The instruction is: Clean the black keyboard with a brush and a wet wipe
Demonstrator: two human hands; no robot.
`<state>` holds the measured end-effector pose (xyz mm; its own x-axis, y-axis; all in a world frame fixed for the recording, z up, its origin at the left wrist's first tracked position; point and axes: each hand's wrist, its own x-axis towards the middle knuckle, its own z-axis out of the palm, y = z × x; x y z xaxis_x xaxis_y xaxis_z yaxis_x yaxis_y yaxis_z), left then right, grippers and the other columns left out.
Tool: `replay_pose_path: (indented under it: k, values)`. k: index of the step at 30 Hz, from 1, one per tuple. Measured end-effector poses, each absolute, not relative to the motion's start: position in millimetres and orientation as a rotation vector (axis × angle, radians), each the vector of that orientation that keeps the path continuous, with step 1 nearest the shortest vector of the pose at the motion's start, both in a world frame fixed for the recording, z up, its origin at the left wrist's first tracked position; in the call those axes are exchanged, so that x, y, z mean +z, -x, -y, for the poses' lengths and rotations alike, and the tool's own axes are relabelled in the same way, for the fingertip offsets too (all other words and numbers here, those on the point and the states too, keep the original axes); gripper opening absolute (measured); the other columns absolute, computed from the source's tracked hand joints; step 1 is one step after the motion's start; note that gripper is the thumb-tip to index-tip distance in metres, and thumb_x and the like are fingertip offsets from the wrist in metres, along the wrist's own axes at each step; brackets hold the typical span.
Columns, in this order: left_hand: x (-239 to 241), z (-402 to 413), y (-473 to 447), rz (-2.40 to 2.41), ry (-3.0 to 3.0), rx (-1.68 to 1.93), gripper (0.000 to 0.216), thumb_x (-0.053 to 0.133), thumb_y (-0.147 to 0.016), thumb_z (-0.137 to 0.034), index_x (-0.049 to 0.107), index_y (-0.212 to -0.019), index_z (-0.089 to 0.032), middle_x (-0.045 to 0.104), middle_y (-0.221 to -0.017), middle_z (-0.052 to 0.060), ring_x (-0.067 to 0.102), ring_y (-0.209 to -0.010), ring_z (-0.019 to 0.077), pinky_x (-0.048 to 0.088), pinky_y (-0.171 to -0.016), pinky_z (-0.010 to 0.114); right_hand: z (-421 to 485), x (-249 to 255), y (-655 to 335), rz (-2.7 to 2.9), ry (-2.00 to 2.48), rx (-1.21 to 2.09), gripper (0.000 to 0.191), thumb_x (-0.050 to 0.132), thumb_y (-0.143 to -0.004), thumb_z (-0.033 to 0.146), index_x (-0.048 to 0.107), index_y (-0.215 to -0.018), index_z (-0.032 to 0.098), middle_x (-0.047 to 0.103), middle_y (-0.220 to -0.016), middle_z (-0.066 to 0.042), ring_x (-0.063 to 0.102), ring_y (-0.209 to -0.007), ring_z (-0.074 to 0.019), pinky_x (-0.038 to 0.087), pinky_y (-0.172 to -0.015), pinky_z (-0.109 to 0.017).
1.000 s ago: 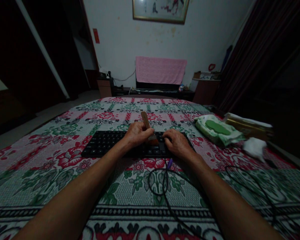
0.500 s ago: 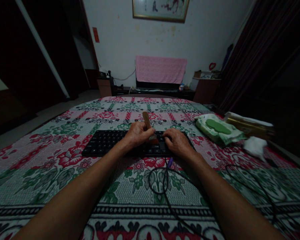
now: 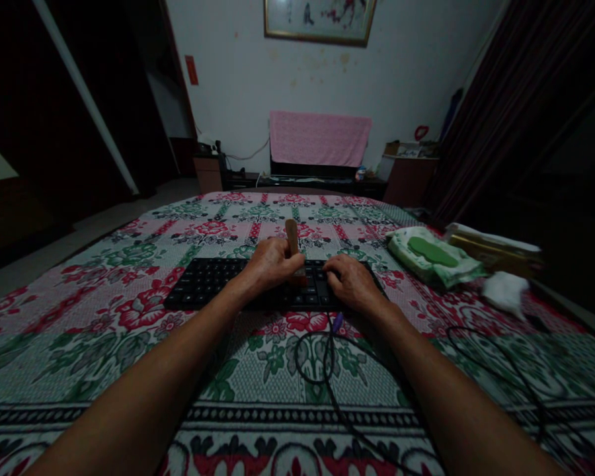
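Note:
A black keyboard (image 3: 205,281) lies flat across the patterned tablecloth in front of me. My left hand (image 3: 272,263) is closed around a brush (image 3: 291,237) with a wooden handle that points up. The brush's reddish-brown bristles touch the keys right of the keyboard's middle; part of the brush is hidden by my fingers. My right hand (image 3: 352,281) grips the keyboard's right end, its fingers bent over the keys there. A black cable (image 3: 330,383) with a purple piece (image 3: 338,322) on it lies looped below the keyboard.
To the right lie a green-and-white wipes packet (image 3: 431,256), a gold box (image 3: 493,248) and a crumpled white tissue (image 3: 506,291). More black cable runs along the right side of the tablecloth (image 3: 133,396). Beyond the table, a pink towel (image 3: 320,137) hangs over a dark screen.
The brush has shifted slightly left over the keys, and its handle stands more upright. My right hand has stayed on the keyboard's right end.

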<state>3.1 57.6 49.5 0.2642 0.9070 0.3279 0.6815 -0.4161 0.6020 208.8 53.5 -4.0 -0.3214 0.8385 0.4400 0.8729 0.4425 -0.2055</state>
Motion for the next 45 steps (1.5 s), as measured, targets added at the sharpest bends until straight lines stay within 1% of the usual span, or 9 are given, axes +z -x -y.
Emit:
replay_pose_path:
  k: [8,13,15,18,25,30,36,41,45]
  values:
    - [55,-59,5,-1.505,-2.27,0.845,0.023,0.052,-0.07,-0.03,0.055,-0.051,-0.018,0.051,-0.046,0.0,0.047,-0.047,0.0123,0.026,-0.047,0.025,-52,-3,-209,2.222,1.455,-0.103,0.019,0.048,-0.083,0.013,0.064,-0.092,0.017,0.064,-0.099,-0.007,0.056,-0.098,-0.0174,0.039,-0.091,-0.028]
    - [51,-57,-4,-1.413,-2.115,0.93,0.024,0.051,-0.073,-0.033,0.062,-0.061,-0.016,0.059,-0.052,0.001,0.051,-0.05,0.0123,0.03,-0.047,0.023,-51,-2,-207,2.219,1.471,-0.097,0.019,0.048,-0.083,0.013,0.064,-0.091,0.017,0.064,-0.099,-0.007,0.056,-0.097,-0.0175,0.039,-0.09,-0.028]
    - [44,-58,-9,-1.313,-2.073,0.903,0.026,0.05,-0.074,-0.035,0.064,-0.065,-0.015,0.061,-0.056,0.002,0.053,-0.051,0.0122,0.031,-0.046,0.022,-51,-2,-207,2.216,1.472,-0.099,0.018,0.048,-0.083,0.013,0.065,-0.091,0.017,0.064,-0.099,-0.007,0.056,-0.097,-0.0175,0.039,-0.09,-0.029]
    - [37,-59,-12,-1.245,-2.08,0.856,0.028,0.05,-0.074,-0.036,0.065,-0.067,-0.014,0.061,-0.057,0.002,0.053,-0.051,0.012,0.032,-0.046,0.021,-51,-2,-207,2.22,1.46,-0.101,0.018,0.048,-0.083,0.013,0.065,-0.09,0.017,0.064,-0.098,-0.007,0.056,-0.097,-0.0174,0.039,-0.09,-0.028]
    - [48,-56,-4,-1.398,-2.17,0.772,0.025,0.051,-0.072,-0.032,0.063,-0.062,-0.013,0.057,-0.051,0.002,0.05,-0.051,0.0116,0.03,-0.047,0.021,-52,-2,-208,2.219,1.458,-0.084,0.019,0.048,-0.082,0.012,0.064,-0.091,0.017,0.064,-0.098,-0.007,0.056,-0.096,-0.0176,0.039,-0.089,-0.028]
    - [48,-54,-8,-1.355,-2.138,0.79,0.027,0.05,-0.074,-0.035,0.065,-0.065,-0.014,0.058,-0.053,0.001,0.051,-0.053,0.0117,0.031,-0.048,0.021,-52,-3,-209,2.219,1.442,-0.087,0.019,0.049,-0.082,0.012,0.064,-0.091,0.017,0.064,-0.097,-0.007,0.056,-0.096,-0.0176,0.04,-0.089,-0.028]
    - [50,-61,1,-1.433,-2.181,0.632,0.023,0.052,-0.07,-0.032,0.064,-0.062,-0.014,0.057,-0.052,0.001,0.05,-0.051,0.0116,0.029,-0.047,0.022,-54,-4,-209,2.223,1.453,-0.096,0.019,0.049,-0.082,0.012,0.065,-0.092,0.016,0.064,-0.098,-0.008,0.056,-0.096,-0.0181,0.04,-0.09,-0.028]
    - [53,-58,0,-1.472,-2.14,0.661,0.024,0.051,-0.071,-0.033,0.064,-0.063,-0.015,0.058,-0.052,0.001,0.05,-0.052,0.012,0.029,-0.047,0.022,-54,-5,-209,2.221,1.438,-0.094,0.019,0.049,-0.082,0.012,0.065,-0.091,0.017,0.064,-0.098,-0.007,0.056,-0.095,-0.0177,0.04,-0.09,-0.029]
    - [57,-53,-3,-1.462,-2.144,0.635,0.021,0.051,-0.07,-0.03,0.064,-0.062,-0.015,0.058,-0.052,0.002,0.051,-0.051,0.012,0.03,-0.047,0.023,-55,-6,-210,2.217,1.427,-0.096,0.019,0.049,-0.081,0.012,0.065,-0.091,0.017,0.064,-0.099,-0.007,0.056,-0.096,-0.018,0.041,-0.09,-0.029]
